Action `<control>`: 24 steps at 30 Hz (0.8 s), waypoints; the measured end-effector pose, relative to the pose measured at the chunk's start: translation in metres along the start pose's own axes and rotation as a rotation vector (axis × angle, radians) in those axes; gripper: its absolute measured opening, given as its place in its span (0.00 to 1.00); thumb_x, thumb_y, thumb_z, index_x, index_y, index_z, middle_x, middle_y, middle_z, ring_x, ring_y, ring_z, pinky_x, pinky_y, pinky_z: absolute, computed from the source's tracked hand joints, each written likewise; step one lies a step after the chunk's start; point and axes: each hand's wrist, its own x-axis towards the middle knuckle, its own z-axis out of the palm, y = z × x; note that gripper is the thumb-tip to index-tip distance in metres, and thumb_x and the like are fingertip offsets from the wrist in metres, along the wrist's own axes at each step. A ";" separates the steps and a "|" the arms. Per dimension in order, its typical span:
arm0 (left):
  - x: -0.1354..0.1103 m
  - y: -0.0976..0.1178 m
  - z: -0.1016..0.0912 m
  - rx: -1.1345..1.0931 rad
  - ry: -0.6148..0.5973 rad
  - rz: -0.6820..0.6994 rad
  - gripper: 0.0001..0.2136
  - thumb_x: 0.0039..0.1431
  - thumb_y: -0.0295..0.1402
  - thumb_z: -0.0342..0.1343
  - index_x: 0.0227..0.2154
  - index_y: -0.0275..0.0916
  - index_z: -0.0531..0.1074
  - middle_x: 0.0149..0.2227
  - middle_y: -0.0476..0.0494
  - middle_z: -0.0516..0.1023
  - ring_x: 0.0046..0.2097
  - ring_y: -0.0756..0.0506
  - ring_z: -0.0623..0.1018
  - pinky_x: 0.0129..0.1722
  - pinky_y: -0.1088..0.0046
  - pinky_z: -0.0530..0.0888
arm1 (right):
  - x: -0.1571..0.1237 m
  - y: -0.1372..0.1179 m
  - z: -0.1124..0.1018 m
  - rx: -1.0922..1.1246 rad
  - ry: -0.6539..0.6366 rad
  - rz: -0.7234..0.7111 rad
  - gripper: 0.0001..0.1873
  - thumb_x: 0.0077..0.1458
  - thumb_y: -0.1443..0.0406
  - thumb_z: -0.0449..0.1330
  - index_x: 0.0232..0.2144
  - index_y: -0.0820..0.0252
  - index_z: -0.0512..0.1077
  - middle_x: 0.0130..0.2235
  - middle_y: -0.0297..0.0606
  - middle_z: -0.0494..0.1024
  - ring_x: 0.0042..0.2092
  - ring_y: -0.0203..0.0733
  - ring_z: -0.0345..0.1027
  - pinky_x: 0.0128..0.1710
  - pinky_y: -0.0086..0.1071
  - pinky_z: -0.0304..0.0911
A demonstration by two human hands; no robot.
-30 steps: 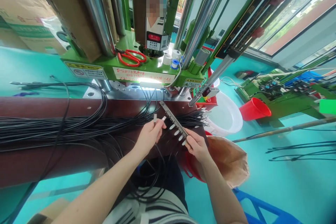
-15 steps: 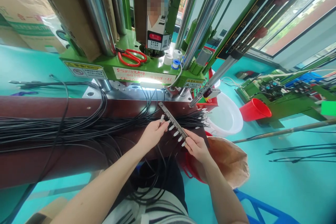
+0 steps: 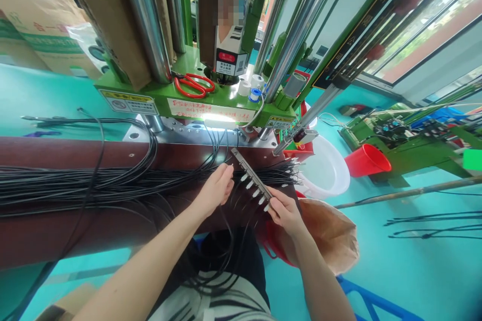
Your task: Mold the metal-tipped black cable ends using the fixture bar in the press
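My right hand (image 3: pixel 285 209) grips the lower end of a narrow metal fixture bar (image 3: pixel 249 170), which slants up and away to the left. Several silvery cable connectors (image 3: pixel 256 193) stick out along the bar's lower left side, their black cables hanging toward my lap. Just left of the bar's upper part, my left hand (image 3: pixel 217 188) is closed with thumb and fingertips together. Whatever it may hold is hidden. Behind the hands, a bundle of black cables (image 3: pixel 120 180) lies along the brown table (image 3: pixel 181 154), its connector ends at the right.
A green press machine (image 3: pixel 158 93) stands behind the table, with red-handled scissors (image 3: pixel 195 85) and small tape rolls (image 3: pixel 255 94) on its ledge. At the right are a white tub (image 3: pixel 331 160), a red bucket (image 3: pixel 367 164) and a paper-lined bin (image 3: pixel 331 233). Another person (image 3: pixel 229 37) is behind the machine.
My left hand has moved slightly left from the bar and turned; the connector that showed in its fingers is no longer visible there. My right hand still holds the bar. The view has shifted slightly.
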 end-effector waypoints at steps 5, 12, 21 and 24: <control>0.001 -0.004 0.003 0.058 -0.061 -0.027 0.17 0.55 0.45 0.44 0.20 0.40 0.53 0.14 0.59 0.51 0.15 0.58 0.51 0.11 0.84 0.51 | 0.001 0.001 -0.003 -0.019 -0.043 -0.016 0.22 0.50 0.57 0.59 0.46 0.60 0.70 0.20 0.30 0.61 0.18 0.25 0.45 0.15 0.23 0.37; 0.000 0.001 0.000 0.005 -0.123 -0.075 0.16 0.55 0.45 0.45 0.20 0.40 0.53 0.14 0.60 0.48 0.14 0.58 0.49 0.11 0.84 0.50 | 0.004 0.005 -0.006 -0.013 -0.110 -0.036 0.22 0.51 0.57 0.58 0.48 0.59 0.69 0.18 0.27 0.55 0.18 0.25 0.44 0.15 0.23 0.38; 0.006 0.002 0.000 0.027 -0.120 -0.090 0.16 0.54 0.44 0.46 0.19 0.40 0.53 0.12 0.61 0.47 0.13 0.58 0.48 0.11 0.83 0.49 | 0.004 0.017 -0.010 -0.196 -0.172 -0.071 0.22 0.55 0.58 0.54 0.52 0.56 0.63 0.20 0.27 0.55 0.20 0.27 0.44 0.17 0.24 0.41; 0.011 0.004 0.000 0.152 -0.118 -0.106 0.16 0.55 0.46 0.43 0.20 0.40 0.54 0.12 0.60 0.49 0.12 0.57 0.51 0.11 0.83 0.50 | 0.005 0.010 -0.014 -0.178 -0.169 -0.056 0.23 0.54 0.58 0.54 0.51 0.58 0.64 0.20 0.27 0.57 0.20 0.27 0.44 0.18 0.25 0.42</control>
